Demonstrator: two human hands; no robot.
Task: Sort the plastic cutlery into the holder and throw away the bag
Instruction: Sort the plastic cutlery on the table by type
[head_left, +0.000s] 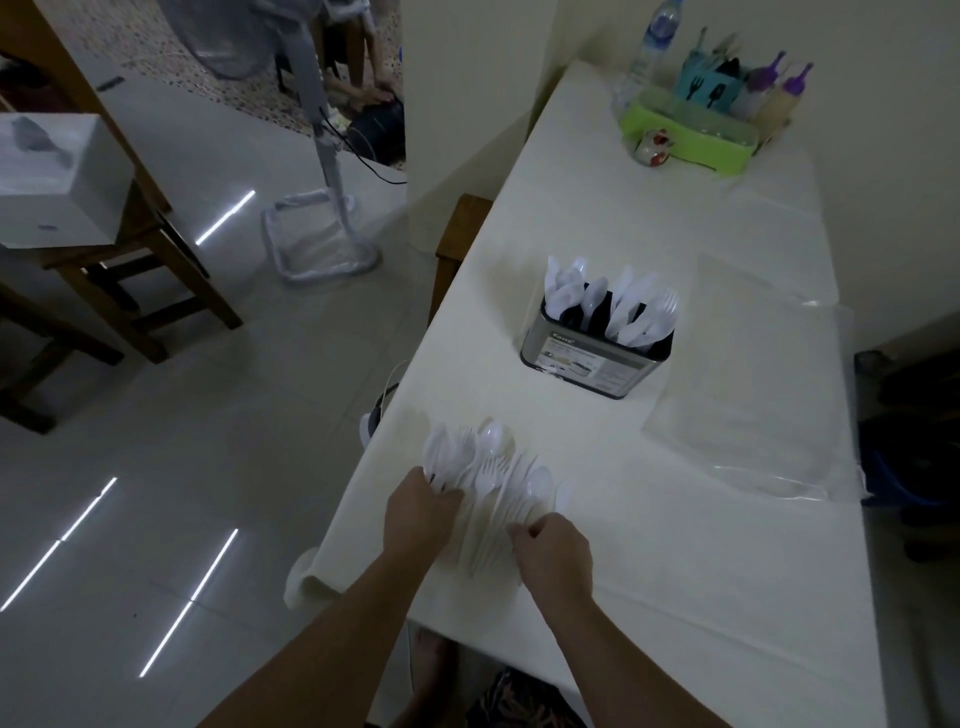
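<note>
A pile of white plastic cutlery (493, 478), spoons and forks mixed, lies near the front left of the white table (675, 545). My left hand (421, 514) grips a bunch of spoons at the pile's left side. My right hand (556, 556) pinches cutlery handles at the pile's near right. A metal holder (592, 358) stands farther back in the middle of the table, with white spoons, knives and forks upright in it. The clear plastic bag (748, 395) lies flat to the right of the holder.
A green tray (691, 140) with bottles and a teal utensil caddy sits at the table's far end beside a water bottle (649, 47). A fan stand (327, 208) and a wooden chair (130, 249) are on the tiled floor at left. The wall runs along the table's right side.
</note>
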